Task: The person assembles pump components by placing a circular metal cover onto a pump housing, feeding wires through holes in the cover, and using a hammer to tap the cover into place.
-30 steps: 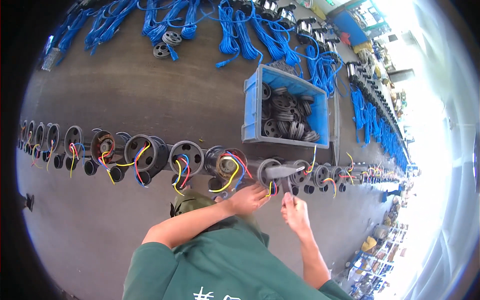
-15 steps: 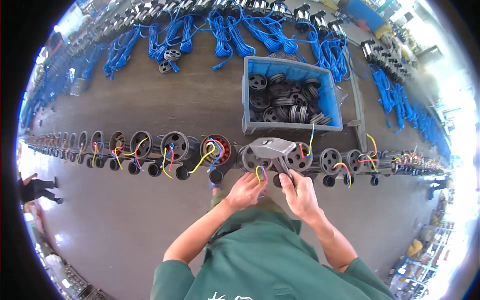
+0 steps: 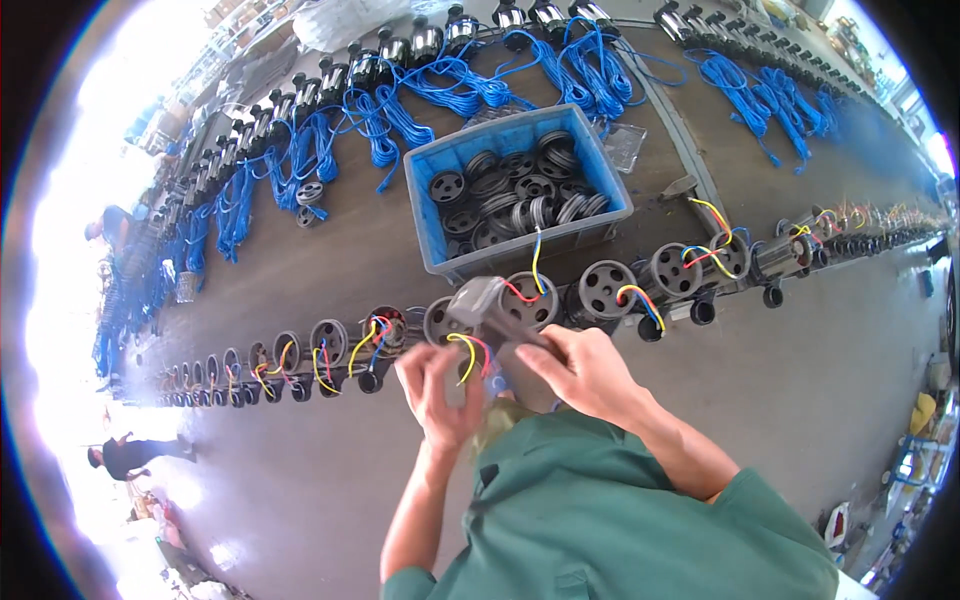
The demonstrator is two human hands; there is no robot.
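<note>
My right hand (image 3: 590, 375) is closed round the dark handle of a hammer (image 3: 478, 299). The hammer's metal head hangs over a black round end cover (image 3: 437, 325) with holes, set on a motor housing in the row along the table's near edge. Left of the handle, my left hand (image 3: 437, 395) is raised with bent fingers and the thumb apart. Yellow and red wires (image 3: 464, 345) come out beside its fingers; no firm grip on them shows. To the right stands another housing with a black cover (image 3: 605, 290).
Behind the row, a blue bin (image 3: 430, 225) holds many black discs. Farther back lie coiled blue cables (image 3: 375, 130) joined to shiny motors. A metal bar (image 3: 680, 130) crosses the table. A person (image 3: 140, 455) is at the far left.
My view has turned and shifted, so the row slants and the bin sits farther left. The hammer remains in my right hand. My left hand's fingers have come apart near the wires.
</note>
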